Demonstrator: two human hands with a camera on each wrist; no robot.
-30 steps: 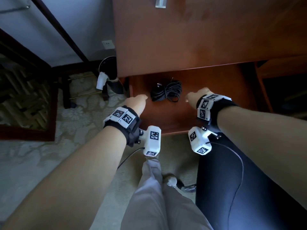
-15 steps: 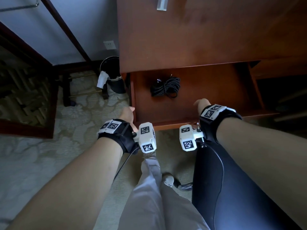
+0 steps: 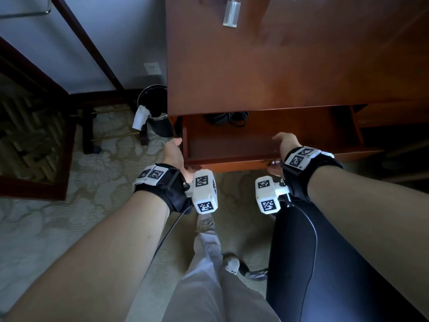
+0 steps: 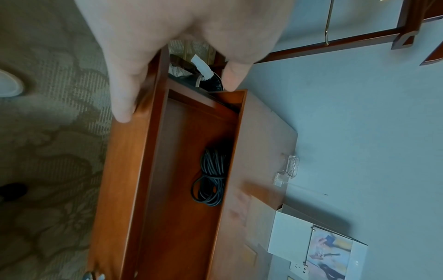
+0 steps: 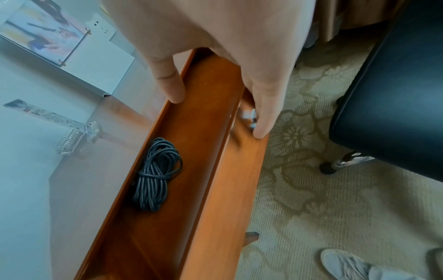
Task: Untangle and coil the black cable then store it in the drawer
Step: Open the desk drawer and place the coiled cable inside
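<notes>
The coiled black cable [image 3: 228, 117] [image 4: 210, 180] [image 5: 155, 174] lies in the wooden drawer [image 3: 232, 160], tied round its middle and half hidden under the desk top [image 3: 278, 66]. The drawer stands partly open. My left hand [image 3: 174, 152] is at its left front corner, with straight fingers [image 4: 124, 98] flat on the outside of the front panel. My right hand [image 3: 282, 145] straddles the front panel further right. Its thumb [image 5: 169, 83] reaches over the open drawer and its fingers [image 5: 263, 113] press the outer face beside a small metal knob [image 5: 250, 115].
A black waste bin [image 3: 154, 108] stands on the carpet left of the desk. A black chair seat [image 3: 325, 263] is close at my right. A clear acrylic stand [image 3: 231, 16] sits on the desk top. A person's grey-trousered leg and shoe [image 3: 229, 263] are below the drawer.
Both hands left the cable and drew back to the drawer front. The drawer has slid inward, so the coil is now partly under the desk top.
</notes>
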